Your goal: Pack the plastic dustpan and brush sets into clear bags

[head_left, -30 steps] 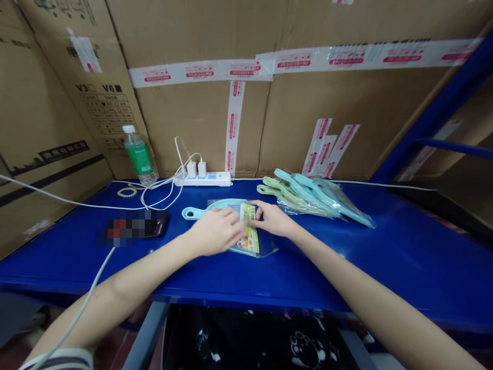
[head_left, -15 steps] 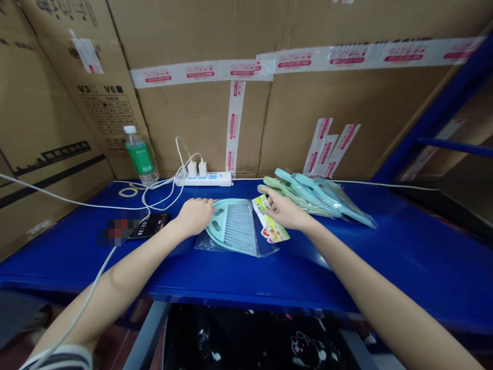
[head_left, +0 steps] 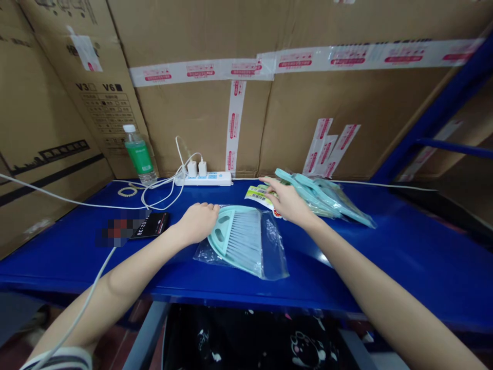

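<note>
A light-blue brush and dustpan set (head_left: 242, 239) lies in a clear plastic bag on the blue table, its bristles facing right. My left hand (head_left: 201, 222) is closed on the upper left edge of this bagged set. A yellow-green and white printed card (head_left: 259, 195) is at the fingers of my right hand (head_left: 287, 200), held between thumb and fingers beyond the bag's upper right. The card now sits apart from the bag. Behind my right hand lie several more bagged sets (head_left: 327, 195), light blue and green, partly hidden by the hand.
A white power strip (head_left: 211, 179) with two chargers and looped cables stands at the back. Left of it are a green-labelled bottle (head_left: 139, 156), a pale coiled band (head_left: 127, 191) and a phone (head_left: 151, 226). Cardboard boxes (head_left: 192, 123) wall off the table's far side.
My right hand has moved the card up and away from the bag, toward the back. The bagged set has shifted slightly toward me and turned a little.
</note>
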`<state>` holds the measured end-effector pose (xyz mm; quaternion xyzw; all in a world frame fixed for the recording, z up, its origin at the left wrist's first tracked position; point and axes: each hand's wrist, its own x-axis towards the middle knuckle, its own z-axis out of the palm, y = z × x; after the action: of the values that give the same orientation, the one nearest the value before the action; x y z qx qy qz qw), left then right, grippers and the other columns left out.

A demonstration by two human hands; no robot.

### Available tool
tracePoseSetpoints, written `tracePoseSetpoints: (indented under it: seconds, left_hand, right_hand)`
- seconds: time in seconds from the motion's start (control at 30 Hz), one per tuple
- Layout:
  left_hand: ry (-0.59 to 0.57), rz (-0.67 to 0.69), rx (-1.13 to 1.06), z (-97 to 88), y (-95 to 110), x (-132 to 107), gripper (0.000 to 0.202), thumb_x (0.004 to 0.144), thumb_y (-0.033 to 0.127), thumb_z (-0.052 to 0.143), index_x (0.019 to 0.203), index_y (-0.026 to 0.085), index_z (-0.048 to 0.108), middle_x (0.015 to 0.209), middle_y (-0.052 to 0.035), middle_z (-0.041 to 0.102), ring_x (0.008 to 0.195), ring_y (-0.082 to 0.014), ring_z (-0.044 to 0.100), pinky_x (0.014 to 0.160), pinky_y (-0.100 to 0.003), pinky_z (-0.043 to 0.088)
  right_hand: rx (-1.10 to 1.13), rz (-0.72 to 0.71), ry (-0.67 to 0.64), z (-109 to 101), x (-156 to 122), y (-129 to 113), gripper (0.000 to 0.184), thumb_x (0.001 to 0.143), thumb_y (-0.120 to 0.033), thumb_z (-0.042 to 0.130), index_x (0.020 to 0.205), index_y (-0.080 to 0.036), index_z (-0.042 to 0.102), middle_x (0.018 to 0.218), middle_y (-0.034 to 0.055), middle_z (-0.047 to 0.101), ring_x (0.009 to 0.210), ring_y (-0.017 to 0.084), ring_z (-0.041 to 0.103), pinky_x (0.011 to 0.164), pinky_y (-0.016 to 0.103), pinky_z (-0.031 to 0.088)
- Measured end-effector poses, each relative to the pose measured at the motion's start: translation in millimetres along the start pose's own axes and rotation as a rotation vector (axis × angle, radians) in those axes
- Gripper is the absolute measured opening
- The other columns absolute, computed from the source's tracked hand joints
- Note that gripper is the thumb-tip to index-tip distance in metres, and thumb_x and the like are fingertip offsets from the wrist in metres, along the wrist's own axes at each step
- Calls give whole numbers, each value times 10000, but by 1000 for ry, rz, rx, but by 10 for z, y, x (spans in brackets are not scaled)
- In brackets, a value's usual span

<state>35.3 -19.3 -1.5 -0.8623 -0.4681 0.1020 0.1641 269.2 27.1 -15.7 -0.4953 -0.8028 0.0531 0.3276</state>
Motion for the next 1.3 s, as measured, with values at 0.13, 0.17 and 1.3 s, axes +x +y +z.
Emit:
tracePoseSetpoints:
  seconds: [0.13,0.17,1.3]
  left_hand:
    - [42,43,-18,6,72,-31,187,855,55,400,928,78,571,890,-143,685,850,-253,661,733,-345,492]
    - [53,51,-23,9,88,-36,179,858,63,405,925,79,570,879,-141,684,841,-254,662,729,-345,491]
    - [15,-4,-57,-5,153,-55,182,847,73,403,940,89,559,846,-151,687,839,-273,673,715,-356,505]
  right_hand:
    - [-6,-88,-118,102,262,-82,342,821,-53,497,1113,-181,619,909,59,719,890,212,655,843,354,469]
    - [-12,-103,-161,146,344,-114,322,815,-45,511,1078,-181,637,904,57,722,878,206,660,839,342,468]
    - [-153,-362,-382,586,682,-489,317,895,-105,421,1152,-158,599,1214,111,620,1121,194,564,920,325,432]
